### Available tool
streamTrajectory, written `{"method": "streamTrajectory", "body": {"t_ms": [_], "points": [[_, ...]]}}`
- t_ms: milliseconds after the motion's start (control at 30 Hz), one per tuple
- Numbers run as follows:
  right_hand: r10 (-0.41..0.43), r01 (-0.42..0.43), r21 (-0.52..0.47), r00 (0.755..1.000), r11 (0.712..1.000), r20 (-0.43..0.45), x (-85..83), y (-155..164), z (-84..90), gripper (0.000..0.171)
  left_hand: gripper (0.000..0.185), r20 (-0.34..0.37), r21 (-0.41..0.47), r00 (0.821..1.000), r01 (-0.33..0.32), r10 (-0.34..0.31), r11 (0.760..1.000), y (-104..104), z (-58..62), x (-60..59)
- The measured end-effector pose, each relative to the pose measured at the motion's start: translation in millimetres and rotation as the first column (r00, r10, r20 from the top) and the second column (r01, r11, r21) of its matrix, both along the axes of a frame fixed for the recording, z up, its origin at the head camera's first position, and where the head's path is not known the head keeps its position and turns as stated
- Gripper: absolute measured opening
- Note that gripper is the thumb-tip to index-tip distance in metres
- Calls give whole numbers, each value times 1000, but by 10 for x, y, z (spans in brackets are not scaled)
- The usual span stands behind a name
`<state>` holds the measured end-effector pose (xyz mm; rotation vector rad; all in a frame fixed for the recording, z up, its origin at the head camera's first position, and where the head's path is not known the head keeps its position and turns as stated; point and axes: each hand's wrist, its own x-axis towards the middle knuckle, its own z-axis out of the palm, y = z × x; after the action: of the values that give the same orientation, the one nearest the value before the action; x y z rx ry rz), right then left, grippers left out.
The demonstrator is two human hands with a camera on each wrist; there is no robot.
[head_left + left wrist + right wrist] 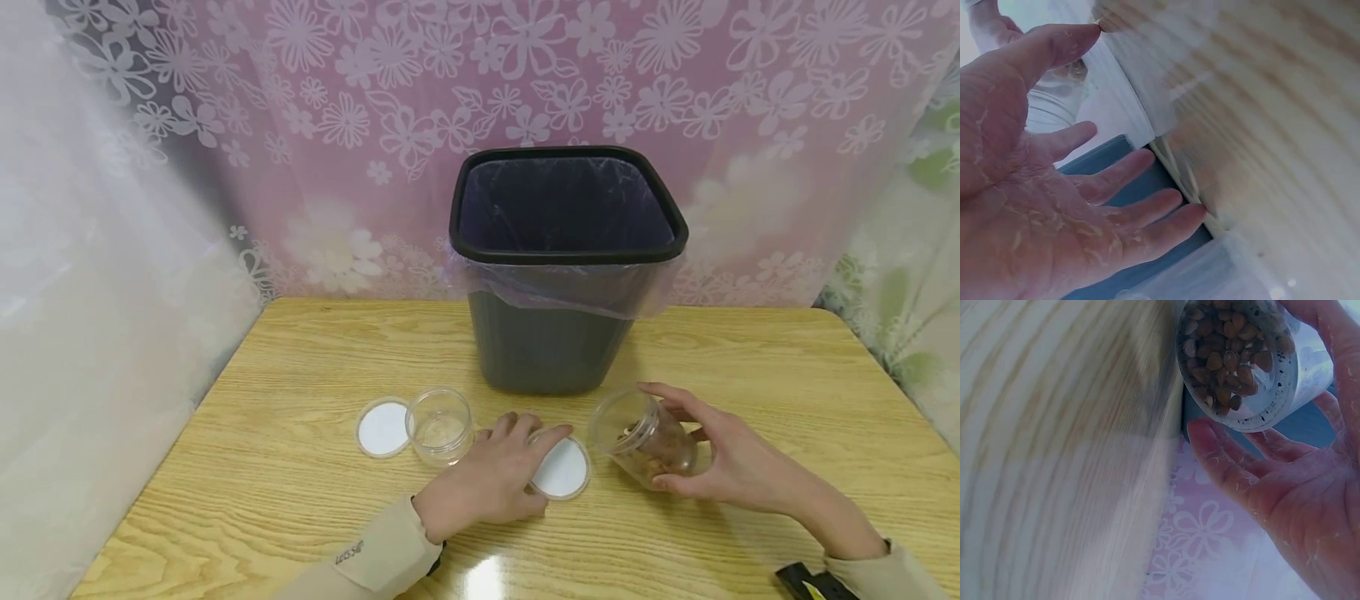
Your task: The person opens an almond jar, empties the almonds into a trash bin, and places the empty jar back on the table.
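My right hand (pixel 727 458) grips a clear plastic jar (pixel 663 457), thumb on the near side and fingers on the far side. The jar tilts with its mouth to the left, and almonds (pixel 1229 359) lie inside it, seen through its base in the right wrist view. My left hand (pixel 498 479) is spread palm down, thumb and index finger at the left edge of a round white-faced lid (pixel 562 469) on the table. In the left wrist view the fingers (pixel 1160 209) of that hand are extended and apart. Left of it stands a second clear jar (pixel 440 429), upright.
Another white-faced lid (pixel 383 428) lies beside the upright jar at the left. A dark bin (pixel 551 342) with a thin plastic liner stands behind the jars on the wooden table (pixel 315 358). Floral curtains (pixel 360 167) hang behind and at both sides.
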<state>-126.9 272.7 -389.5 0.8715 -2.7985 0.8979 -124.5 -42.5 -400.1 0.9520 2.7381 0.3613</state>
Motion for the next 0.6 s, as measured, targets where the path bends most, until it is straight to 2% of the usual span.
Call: {"method": "streamTrajectory", "body": {"t_ms": [100, 233, 300, 333, 400, 500, 567, 600], "points": [[-6, 6, -11, 1000, 1000, 19, 2, 18, 7, 102, 84, -33, -41, 999, 9, -11, 999, 9, 7, 13], [-23, 24, -21, 997, 999, 68, 11, 29, 12, 102, 85, -114, -68, 991, 60, -68, 996, -5, 22, 37], [-34, 36, -20, 995, 999, 92, 15, 33, 13, 102, 84, -197, -85, 974, 92, -107, 992, -21, 24, 43], [-40, 42, -18, 994, 999, 102, 16, 34, 11, 102, 83, -252, -97, 959, 106, -128, 990, -31, 25, 45], [-47, 49, -19, 992, 999, 114, 15, 38, 7, 102, 80, -379, -133, 911, 123, -165, 983, -53, 20, 37], [-51, 54, -23, 991, 998, 121, 11, 42, -1, 101, 73, -563, -177, 802, 120, -201, 977, -97, 16, 7], [-53, 56, -21, 991, 998, 122, 9, 42, -5, 102, 70, -648, -203, 731, 107, -215, 973, -136, 19, -19], [-53, 56, -19, 991, 998, 124, 8, 40, -8, 102, 69, -675, -209, 705, 104, -220, 972, -157, 23, -34]]}}
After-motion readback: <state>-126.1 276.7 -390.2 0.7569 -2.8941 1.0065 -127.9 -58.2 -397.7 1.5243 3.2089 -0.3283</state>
